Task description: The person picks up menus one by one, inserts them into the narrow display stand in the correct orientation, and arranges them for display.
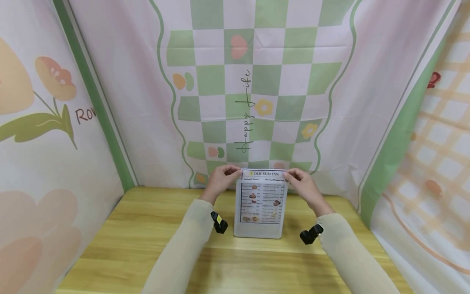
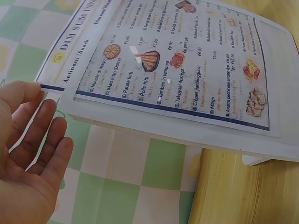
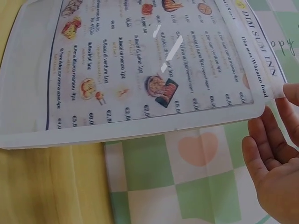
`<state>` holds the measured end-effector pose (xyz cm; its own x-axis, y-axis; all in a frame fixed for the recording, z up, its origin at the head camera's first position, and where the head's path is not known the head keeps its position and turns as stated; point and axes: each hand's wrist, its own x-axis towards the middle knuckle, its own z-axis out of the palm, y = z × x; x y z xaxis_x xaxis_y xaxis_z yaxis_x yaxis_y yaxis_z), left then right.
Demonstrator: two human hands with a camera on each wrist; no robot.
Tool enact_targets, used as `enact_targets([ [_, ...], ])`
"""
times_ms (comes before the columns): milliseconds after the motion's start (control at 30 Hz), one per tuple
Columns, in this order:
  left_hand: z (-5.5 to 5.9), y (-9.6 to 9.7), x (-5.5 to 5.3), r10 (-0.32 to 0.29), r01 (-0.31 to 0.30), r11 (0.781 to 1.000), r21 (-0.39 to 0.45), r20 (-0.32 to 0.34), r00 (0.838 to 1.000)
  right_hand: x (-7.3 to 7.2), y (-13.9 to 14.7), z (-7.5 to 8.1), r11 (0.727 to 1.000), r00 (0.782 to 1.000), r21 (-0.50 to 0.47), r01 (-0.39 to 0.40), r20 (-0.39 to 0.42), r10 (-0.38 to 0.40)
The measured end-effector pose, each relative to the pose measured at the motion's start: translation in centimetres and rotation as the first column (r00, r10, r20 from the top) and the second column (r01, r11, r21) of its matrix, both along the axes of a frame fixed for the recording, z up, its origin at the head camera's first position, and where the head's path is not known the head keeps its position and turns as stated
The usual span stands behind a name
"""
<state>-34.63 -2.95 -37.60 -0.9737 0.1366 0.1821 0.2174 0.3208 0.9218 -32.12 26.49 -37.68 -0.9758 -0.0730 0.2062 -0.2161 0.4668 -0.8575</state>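
Observation:
A printed Dim Sum Inn menu sheet [image 1: 263, 200] sits mostly inside a white-framed clear display stand [image 1: 257, 231], its titled top strip sticking out above the frame. At the sheet's top left corner, my left hand [image 1: 221, 181] pinches the paper between thumb and index finger. The opposite top corner is pinched by my right hand [image 1: 307, 190]. In the left wrist view, the other fingers of the left hand [image 2: 32, 158] hang beside the frame's edge. Below the sheet's lower edge, a bare band of the stand shows.
The stand is on a wood-grain table [image 1: 147, 237]. Behind it hangs a checked green and white curtain [image 1: 242, 81]; patterned curtains also close off the left and right sides. A small black wrist camera [image 1: 219, 223] is worn on each sleeve.

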Motion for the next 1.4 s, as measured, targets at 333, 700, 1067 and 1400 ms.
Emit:
enact_targets([
  [333, -0.1, 0.1, 0.1, -0.008, 0.008, 1.000, 0.000, -0.013, 1.000, 0.1, 0.0, 0.4, 1.000, 1.000, -0.014, -0.012, -0.005, 0.012],
  [700, -0.8, 0.2, 0.1, -0.010, 0.010, 1.000, -0.014, -0.017, 1.000, 0.3, 0.3, -0.4, 1.000, 0.999, 0.010, -0.015, -0.029, 0.015],
  [1067, -1.6, 0.0, 0.3, -0.024, 0.025, 1.000, -0.016, 0.006, 1.000, 0.4, 0.5, -1.3, 1.000, 1.000, 0.016, -0.019, -0.011, 0.019],
  [1400, -2.2, 0.0, 0.3, -0.030, 0.030, 0.999, 0.016, 0.017, 0.999, 0.5, 0.5, -1.5, 1.000, 1.000, 0.027, -0.009, 0.010, 0.009],
])
